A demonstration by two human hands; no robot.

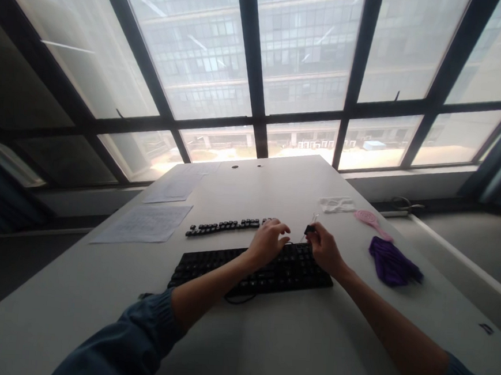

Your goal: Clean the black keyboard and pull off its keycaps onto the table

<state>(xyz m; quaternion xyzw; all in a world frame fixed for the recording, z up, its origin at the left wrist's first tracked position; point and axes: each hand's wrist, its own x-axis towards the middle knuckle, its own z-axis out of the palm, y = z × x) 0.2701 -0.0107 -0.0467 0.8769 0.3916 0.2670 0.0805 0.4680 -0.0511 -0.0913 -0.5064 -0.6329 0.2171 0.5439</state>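
A black keyboard (218,263) lies on the white table in front of me, partly hidden under my forearms. Over its far edge hangs my left hand (268,244), thumb and fingers curled but apart, with nothing between them. My right hand (326,250) pinches a small black piece with thin wires, which looks like a wire keycap puller (309,229); whether a keycap sits in it I cannot tell. Beyond the keyboard, loose black keycaps (223,227) stand in rows, their right end close behind my left hand.
Printed sheets (143,224) lie at the left. On the right are a white crumpled cloth (336,204), a pink hairbrush (367,218), a purple cloth (392,262) and a small dark item (486,328) near the table's edge. Large windows rise behind the table.
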